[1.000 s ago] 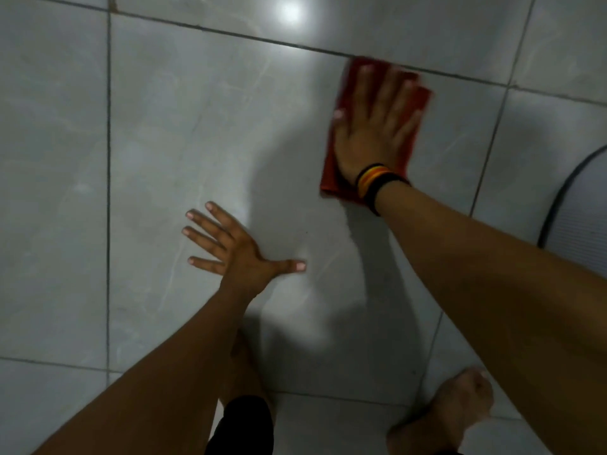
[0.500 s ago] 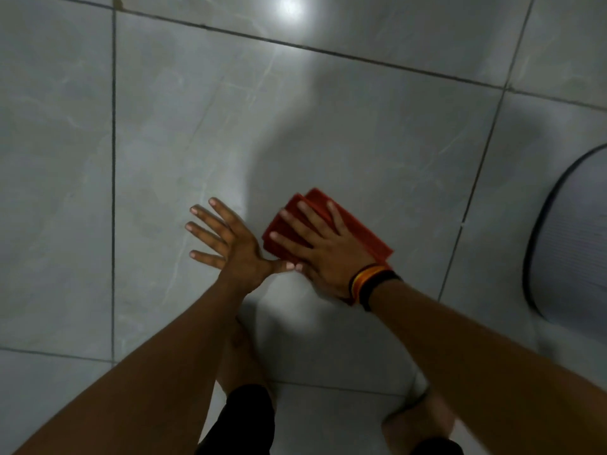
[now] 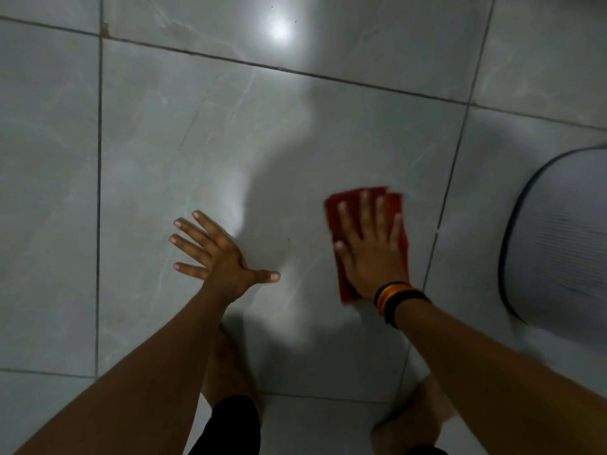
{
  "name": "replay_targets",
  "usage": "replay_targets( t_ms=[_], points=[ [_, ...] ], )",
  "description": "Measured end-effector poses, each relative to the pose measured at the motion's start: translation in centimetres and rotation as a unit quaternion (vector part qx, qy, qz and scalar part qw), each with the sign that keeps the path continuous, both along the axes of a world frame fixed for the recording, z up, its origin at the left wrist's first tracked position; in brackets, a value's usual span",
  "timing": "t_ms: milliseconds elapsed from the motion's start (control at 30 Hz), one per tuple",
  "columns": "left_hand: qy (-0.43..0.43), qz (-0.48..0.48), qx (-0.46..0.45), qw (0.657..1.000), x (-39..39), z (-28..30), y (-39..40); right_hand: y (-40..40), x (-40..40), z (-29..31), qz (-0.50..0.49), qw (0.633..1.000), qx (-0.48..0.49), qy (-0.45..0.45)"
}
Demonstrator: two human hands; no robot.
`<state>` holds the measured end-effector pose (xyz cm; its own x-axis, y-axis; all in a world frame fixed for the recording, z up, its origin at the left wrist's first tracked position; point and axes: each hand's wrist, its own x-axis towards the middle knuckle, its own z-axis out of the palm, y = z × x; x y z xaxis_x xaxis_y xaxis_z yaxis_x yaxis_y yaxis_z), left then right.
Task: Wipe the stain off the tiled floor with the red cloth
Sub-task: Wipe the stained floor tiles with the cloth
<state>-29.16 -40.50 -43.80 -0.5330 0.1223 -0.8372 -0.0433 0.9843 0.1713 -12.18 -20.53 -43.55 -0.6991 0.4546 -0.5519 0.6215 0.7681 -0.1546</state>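
Two hands are flat on the tiled floor (image 3: 328, 133), seen from the head camera looking down.

Head view, left side: my left hand (image 3: 223, 261) lies palm down on the large grey tile, fingers (image 3: 193, 224) spread wide and pointing up and left, thumb stretched out to the right. It holds nothing; it only bears on the tile. My forearm runs down to the lower left edge of the picture.

Head view, right side: my right hand (image 3: 371, 254) presses flat on the red cloth (image 3: 335, 208), fingers straight and slightly apart, pointing away from me. The hand is not closed around the cloth; it pins it to the floor under palm and fingers. The cloth looks folded, with red showing past my fingertips, along the thumb side, and below the heel of the hand near the wrist. It sits on the same large tile as my left hand, close to the grout line (image 3: 443, 205) on its right, well apart from the left hand. Edges of the cloth and my fingers are blurred.

Wristbands (image 3: 394, 300), black with orange and yellow stripes, circle my right wrist.

I cannot tell any stain from the tile's marbled veins and the glare.

Rest of the view: a bright light reflection (image 3: 279, 29) sits near the top. A pale rounded object with a dark rim (image 3: 555, 238) lies at the right edge; I cannot tell what it is. My bare feet (image 3: 410, 421) show at the bottom
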Motion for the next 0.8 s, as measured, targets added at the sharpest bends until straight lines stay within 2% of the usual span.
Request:
replay_targets(
  t_ms=[100, 200, 267, 367, 467, 533, 600, 667, 800],
  points=[
    [-0.004, -0.009, 0.034, 0.999, 0.1, 0.1, -0.4, -2.4, -0.7, -0.5, 0.187, 0.98, -0.061, 0.033],
    [0.011, -0.024, 0.02, 0.999, 0.3, 0.1, -0.6, 0.8, -3.8, -1.3, 0.271, 0.96, -0.04, 0.064],
    [0.031, -0.025, -0.01, 0.999, 0.3, 0.3, -0.1, 3.6, -4.0, -1.1, 0.226, 0.972, -0.019, 0.061],
    [0.037, -0.034, -0.04, 0.998, 0.5, 1.1, 0.4, 4.3, -0.4, 0.5, 0.02, 1.0, -0.017, -0.002],
    [0.062, -0.023, -0.033, 0.997, 0.7, 2.9, 0.8, 2.0, 3.8, 3.7, -0.085, 0.988, -0.082, -0.096],
    [0.095, -0.031, 0.002, 0.995, 1.8, 4.5, 1.0, 1.2, 5.3, 5.6, -0.111, 0.985, -0.093, -0.097],
    [0.113, -0.062, 0.035, 0.991, 3.6, 5.9, 1.7, 1.9, 5.1, 6.4, -0.131, 0.989, -0.05, -0.055],
    [0.105, -0.087, 0.069, 0.988, 5.7, 7.1, 2.5, 3.2, 3.9, 6.1, -0.129, 0.99, -0.029, -0.038],
    [0.075, -0.138, 0.112, 0.981, 9.1, 8.5, 4.2, 5.3, 1.4, 4.7, -0.102, 0.991, -0.048, -0.07]
  ],
)
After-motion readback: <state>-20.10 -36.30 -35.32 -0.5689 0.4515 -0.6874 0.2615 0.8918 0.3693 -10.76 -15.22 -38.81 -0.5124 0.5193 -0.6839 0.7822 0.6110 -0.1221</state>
